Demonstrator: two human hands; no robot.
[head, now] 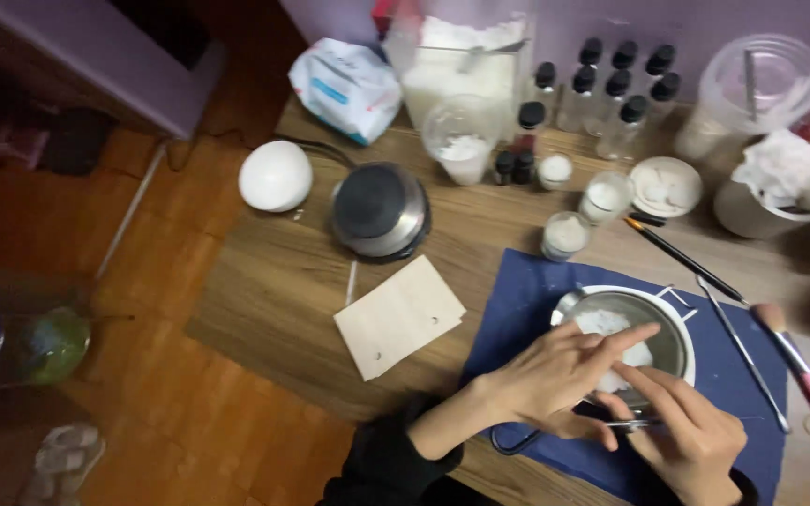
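My right hand (691, 433) is closed in a pinch on a thin metal tool (632, 424), which lies level at the near rim of the metal pot (672, 342); how the tool's tip ends is hidden under my left hand (560, 375). My left hand is open and holds nothing: the fingers (625, 337) extend flat across the pot mouth, above the white wax flakes (602, 323) inside, and I cannot tell whether they touch them. The pot stands on a blue mat (527, 305), its two wire handles pointing to the far right and a dark loop handle (516, 442) projecting past the near table edge. To the right on the mat lie a long metal rod (742, 351) and a pink-handled brush (794, 356), both close to the pot. A black-handled brush (682, 258) crosses the mat's far corner. Left of the mat, bare table separates it from two stacked wooden plates (400, 317). Beyond these stand a round steel warmer (379, 209) and a white sphere (276, 175). Small white-filled jars (566, 234) stand just past the mat's far edge, with capped bottles (611, 94) behind them.
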